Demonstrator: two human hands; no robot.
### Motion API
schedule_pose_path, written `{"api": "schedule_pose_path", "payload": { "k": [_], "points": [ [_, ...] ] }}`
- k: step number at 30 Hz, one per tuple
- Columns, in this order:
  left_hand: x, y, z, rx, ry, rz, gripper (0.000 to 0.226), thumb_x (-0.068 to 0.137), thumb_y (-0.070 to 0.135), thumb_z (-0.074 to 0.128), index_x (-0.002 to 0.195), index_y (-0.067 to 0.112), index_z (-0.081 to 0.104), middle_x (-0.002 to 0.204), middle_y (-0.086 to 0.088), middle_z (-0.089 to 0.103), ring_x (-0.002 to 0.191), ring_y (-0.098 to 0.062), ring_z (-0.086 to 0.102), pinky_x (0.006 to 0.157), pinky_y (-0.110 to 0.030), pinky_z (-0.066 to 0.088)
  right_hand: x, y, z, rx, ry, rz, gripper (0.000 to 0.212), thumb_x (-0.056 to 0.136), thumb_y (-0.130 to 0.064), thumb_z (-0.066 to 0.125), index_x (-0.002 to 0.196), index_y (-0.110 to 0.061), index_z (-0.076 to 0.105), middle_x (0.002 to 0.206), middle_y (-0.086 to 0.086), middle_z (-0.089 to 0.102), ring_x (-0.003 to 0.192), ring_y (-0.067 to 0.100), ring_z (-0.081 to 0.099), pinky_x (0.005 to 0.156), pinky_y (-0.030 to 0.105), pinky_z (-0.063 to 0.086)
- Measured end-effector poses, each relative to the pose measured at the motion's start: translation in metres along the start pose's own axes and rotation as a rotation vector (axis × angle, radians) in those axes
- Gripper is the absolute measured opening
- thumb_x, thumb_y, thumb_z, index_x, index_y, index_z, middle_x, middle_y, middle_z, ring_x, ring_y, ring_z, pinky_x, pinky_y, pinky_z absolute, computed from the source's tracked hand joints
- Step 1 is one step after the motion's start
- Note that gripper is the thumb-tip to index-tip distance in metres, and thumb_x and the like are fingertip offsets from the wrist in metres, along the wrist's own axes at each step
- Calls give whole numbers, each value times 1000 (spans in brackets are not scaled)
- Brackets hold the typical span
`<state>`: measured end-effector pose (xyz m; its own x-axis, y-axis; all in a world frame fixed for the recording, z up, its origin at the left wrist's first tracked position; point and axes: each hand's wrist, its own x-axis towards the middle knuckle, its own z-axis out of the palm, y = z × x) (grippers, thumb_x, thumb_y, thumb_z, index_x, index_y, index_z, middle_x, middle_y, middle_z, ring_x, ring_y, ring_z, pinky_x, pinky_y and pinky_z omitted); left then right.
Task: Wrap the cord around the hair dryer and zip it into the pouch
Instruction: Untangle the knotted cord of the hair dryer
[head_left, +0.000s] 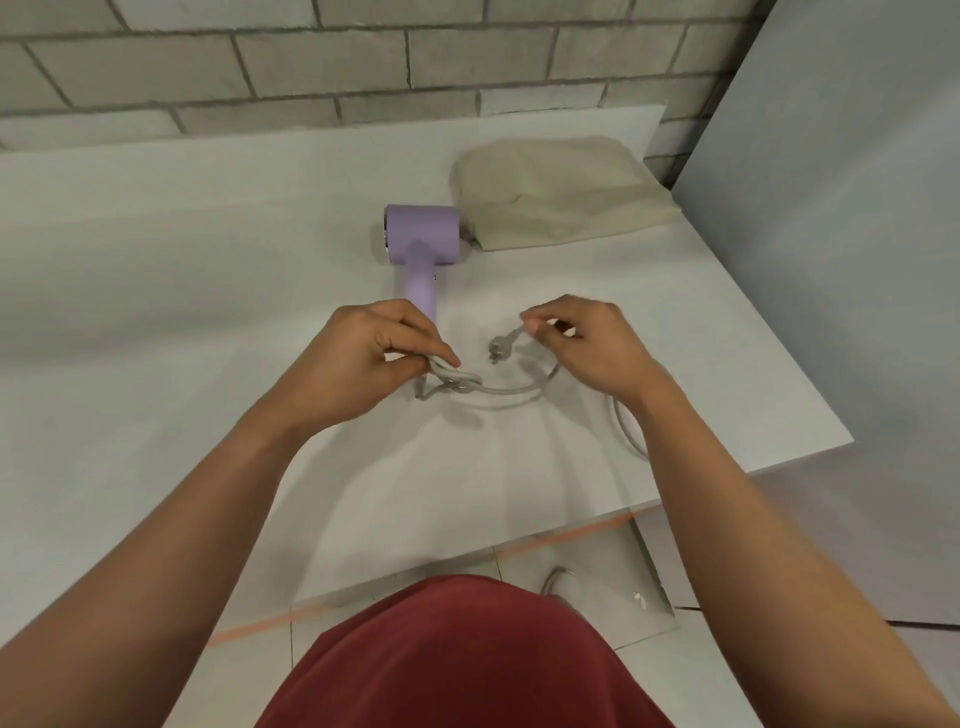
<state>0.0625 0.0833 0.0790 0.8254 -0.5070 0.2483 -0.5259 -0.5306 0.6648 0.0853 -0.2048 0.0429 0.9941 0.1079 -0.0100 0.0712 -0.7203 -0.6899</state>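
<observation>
A lilac hair dryer (422, 244) lies on the white table (156, 291), its handle pointing toward me. Its grey cord (511, 388) curves across the table between my hands. My left hand (363, 353) grips several gathered loops of the cord just below the handle's end. My right hand (582, 343) pinches the cord close to the plug (500, 347), which hangs just above the table. Another stretch of cord (626, 426) runs behind my right forearm near the table's right edge. A beige fabric pouch (561, 192) lies behind the dryer, to its right.
A grey brick wall (311, 57) stands behind the table. A pale panel (831, 182) rises at the right. The table's near and right edges drop to a tiled floor (582, 566) with an orange line.
</observation>
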Motion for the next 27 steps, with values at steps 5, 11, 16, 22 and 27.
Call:
{"api": "schedule_pose_path", "payload": {
  "k": [5,11,16,22,27],
  "points": [
    [4,5,-2,-24,56,38,39,87,-8,71,99,28,82,103,8,70,95,-7,67,85,-13,46,-14,-27,5,229,-357,12,25,99,-41,69,122,-35,76,115,-23,75,112,-5,66,104,21,48],
    [6,4,1,-84,132,164,40,86,-10,65,102,24,81,110,12,69,104,-13,66,90,-24,51,-19,-35,10,480,-516,93,31,102,-11,65,120,-35,71,103,-4,80,97,19,77,103,29,52],
    [7,-4,4,-191,175,196,36,90,-8,61,100,19,82,116,5,68,111,-23,67,105,-36,51,-19,-36,11,602,-419,110,31,100,-6,66,129,-15,71,93,4,78,83,19,70,86,24,55],
    [8,-5,3,-519,195,35,40,87,-6,67,81,30,82,114,12,72,114,-18,66,101,-31,50,-19,-52,11,719,-468,156,26,104,-21,64,128,-21,74,91,10,71,85,22,65,85,30,55],
    [12,-3,3,-574,169,55,30,89,1,73,78,28,82,116,10,71,113,-18,66,102,-31,49,-16,-60,20,736,-402,112,23,102,-15,67,122,-21,77,93,6,70,89,16,65,84,27,56]
  ]
}}
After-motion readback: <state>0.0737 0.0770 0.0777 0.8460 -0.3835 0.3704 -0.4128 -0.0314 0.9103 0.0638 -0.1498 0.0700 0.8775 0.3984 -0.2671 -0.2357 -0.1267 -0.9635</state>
